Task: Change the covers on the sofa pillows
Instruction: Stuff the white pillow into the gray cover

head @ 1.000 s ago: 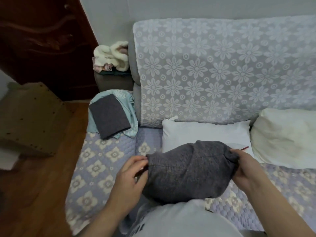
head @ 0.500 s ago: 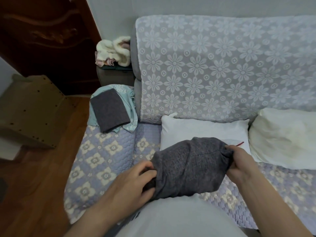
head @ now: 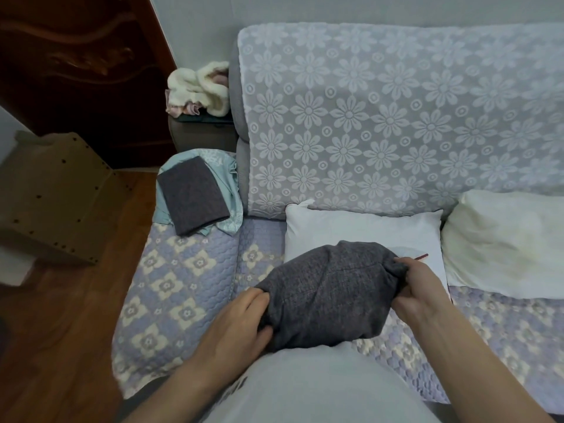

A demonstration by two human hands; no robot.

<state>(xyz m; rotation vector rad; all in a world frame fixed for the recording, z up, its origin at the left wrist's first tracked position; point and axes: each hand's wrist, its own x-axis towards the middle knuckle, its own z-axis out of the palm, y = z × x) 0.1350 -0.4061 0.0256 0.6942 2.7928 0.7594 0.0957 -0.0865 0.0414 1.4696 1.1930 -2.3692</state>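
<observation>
— So, where is the pillow now?
— Low in the middle, over the sofa seat and against the person's shirt. It is in a dark grey cover and bunched up.
— And the hands?
— Both grip it. The left hand holds the near left end, its fingers curled into the cloth. The right hand pinches a gathered fold at the far right end.
— What lies behind it?
— A bare white pillow rests on the seat against the backrest, partly hidden by the grey one. A thin red thread shows on it, just beside the right hand. Right of that lies a cream pillow.
— Any other covers?
— A folded grey cover sits on a pale blue cloth at the seat's far left corner. Above it, a fluffy white bundle lies on the armrest.
</observation>
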